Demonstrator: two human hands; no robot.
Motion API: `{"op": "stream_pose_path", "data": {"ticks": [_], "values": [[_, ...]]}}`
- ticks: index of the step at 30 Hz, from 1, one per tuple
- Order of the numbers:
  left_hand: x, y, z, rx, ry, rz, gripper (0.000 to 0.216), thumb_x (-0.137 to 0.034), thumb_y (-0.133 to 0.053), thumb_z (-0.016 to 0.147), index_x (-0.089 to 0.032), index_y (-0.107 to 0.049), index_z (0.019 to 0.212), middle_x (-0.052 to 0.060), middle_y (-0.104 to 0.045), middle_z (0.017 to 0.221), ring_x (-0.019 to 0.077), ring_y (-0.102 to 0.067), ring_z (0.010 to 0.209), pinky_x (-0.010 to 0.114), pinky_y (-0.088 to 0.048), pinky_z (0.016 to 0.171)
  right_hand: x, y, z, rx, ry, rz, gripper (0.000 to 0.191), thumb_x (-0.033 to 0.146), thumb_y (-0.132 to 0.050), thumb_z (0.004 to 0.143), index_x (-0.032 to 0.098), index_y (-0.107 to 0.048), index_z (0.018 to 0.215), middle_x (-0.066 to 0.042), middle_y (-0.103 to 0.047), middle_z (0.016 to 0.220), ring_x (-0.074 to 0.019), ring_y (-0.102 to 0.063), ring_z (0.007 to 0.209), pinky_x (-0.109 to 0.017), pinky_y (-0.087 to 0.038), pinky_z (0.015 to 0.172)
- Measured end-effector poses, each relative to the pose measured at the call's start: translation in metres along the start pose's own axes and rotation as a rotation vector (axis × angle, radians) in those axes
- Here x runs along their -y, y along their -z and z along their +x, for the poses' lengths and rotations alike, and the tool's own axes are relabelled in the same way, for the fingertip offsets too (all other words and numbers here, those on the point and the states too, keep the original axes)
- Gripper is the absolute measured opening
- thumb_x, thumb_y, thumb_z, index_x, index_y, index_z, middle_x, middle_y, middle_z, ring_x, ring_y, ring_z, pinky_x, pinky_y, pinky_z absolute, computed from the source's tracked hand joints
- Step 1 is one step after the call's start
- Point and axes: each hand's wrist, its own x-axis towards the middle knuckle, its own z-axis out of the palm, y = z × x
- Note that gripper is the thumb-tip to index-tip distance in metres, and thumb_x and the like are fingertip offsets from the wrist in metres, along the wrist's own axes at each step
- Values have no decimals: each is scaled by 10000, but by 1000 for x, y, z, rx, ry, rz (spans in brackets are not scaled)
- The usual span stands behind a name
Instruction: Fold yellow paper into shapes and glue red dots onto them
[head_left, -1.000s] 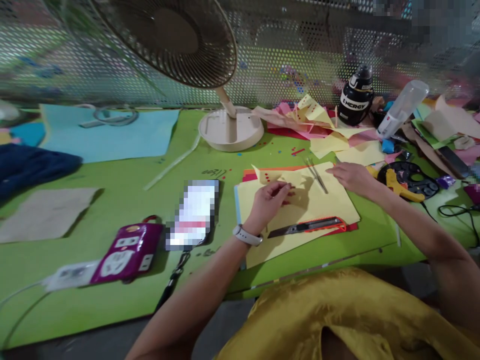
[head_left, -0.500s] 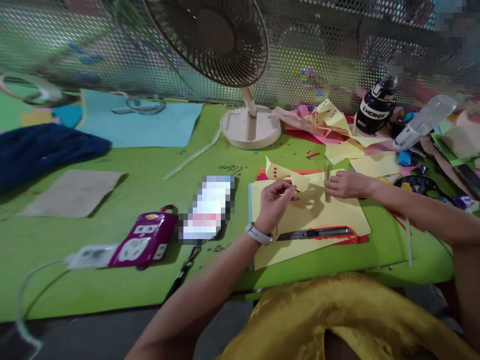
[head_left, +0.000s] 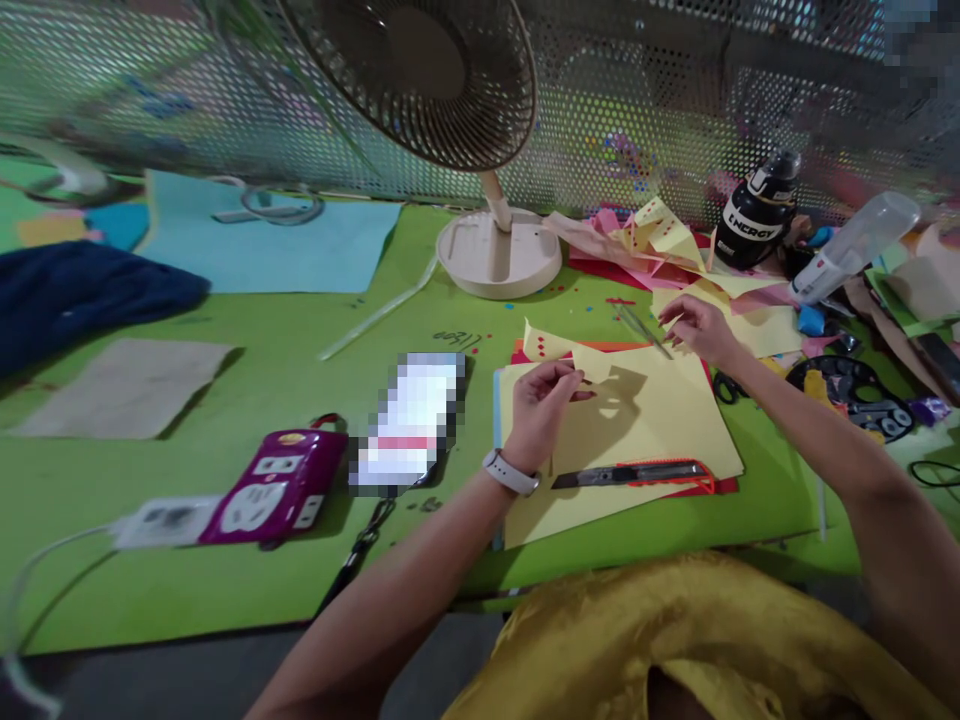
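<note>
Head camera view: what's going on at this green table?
A person sits at a green table strewn with coloured paper. Their left hand pinches a small yellow cutout with red dots, lifted above a large yellow sheet. Their right hand reaches to a thin metal tool, possibly tweezers, at the sheet's far edge; whether it grips the tool is unclear. A utility knife lies on the sheet's near side, and a fan stands behind.

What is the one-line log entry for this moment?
left hand: pinches yellow dotted paper piece | right hand: at thin metal tool, grip unclear | utility knife: lying on yellow sheet
</note>
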Motion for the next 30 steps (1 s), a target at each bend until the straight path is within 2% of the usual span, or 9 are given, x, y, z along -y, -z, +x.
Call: {"op": "stream_pose_path", "data": {"ticks": [2,4,7,12,16,21,24,27,30], "values": [[-1,-1,0,0,2,3,206,-355,-757,676,-179,-654,647,5,-611,778,109,-603,673,267,-643,648,-1,-3,-2,63,-47,-57,144,200,-513,782,202,-625,874,-22,-714,839,-148,-668,645,-290,-537,610],[-1,-1,-1,-8,8,23,223,-373,-759,669,-181,-647,650,7,-611,780,119,-611,688,277,-643,659,0,-5,-3,35,2,-269,104,282,-573,836,205,-633,871,-35,-721,875,-159,-657,684,-309,-530,670],[-2,-1,-1,-16,13,38,239,-379,-769,660,-179,-639,648,12,-616,791,127,-625,718,260,-634,651,2,-11,1,27,73,-619,248,434,-695,836,208,-631,912,-73,-707,996,-191,-641,789,-316,-493,703],[0,0,0,-1,-6,-21,221,-338,-790,664,-167,-655,631,7,-616,792,95,-600,684,221,-626,627,6,-18,6,169,49,-803,141,311,-645,908,205,-596,830,-76,-690,909,-209,-637,820,-298,-441,675],[1,-1,1,-23,1,-45,240,-348,-810,626,-163,-658,610,5,-610,757,101,-598,680,226,-630,605,6,-13,4,21,-47,-658,87,282,-608,929,207,-596,887,-66,-728,878,-214,-675,790,-317,-465,704],[1,-1,1,-18,-8,-45,235,-341,-812,627,-161,-662,606,7,-614,768,93,-598,660,217,-623,599,13,4,1,-123,2,-77,253,432,-643,885,231,-597,1032,24,-699,703,-155,-679,612,-293,-522,642],[1,-1,1,-29,-3,-54,233,-339,-814,626,-162,-664,611,9,-626,785,86,-598,645,213,-621,594,29,15,1,-140,-11,207,346,493,-698,811,209,-639,1000,15,-694,690,-145,-688,616,-278,-540,613],[1,-2,1,-20,2,-49,232,-338,-811,634,-162,-662,614,9,-632,777,85,-599,633,215,-624,595,48,19,2,-114,25,296,364,457,-783,750,188,-667,967,-37,-742,837,-155,-722,751,-269,-561,649],[1,-2,0,-13,-3,-44,238,-346,-813,642,-163,-661,621,10,-634,766,92,-606,639,222,-630,599,58,12,4,-191,140,300,375,507,-802,753,206,-646,914,7,-700,747,-123,-689,659,-242,-554,603]]}}
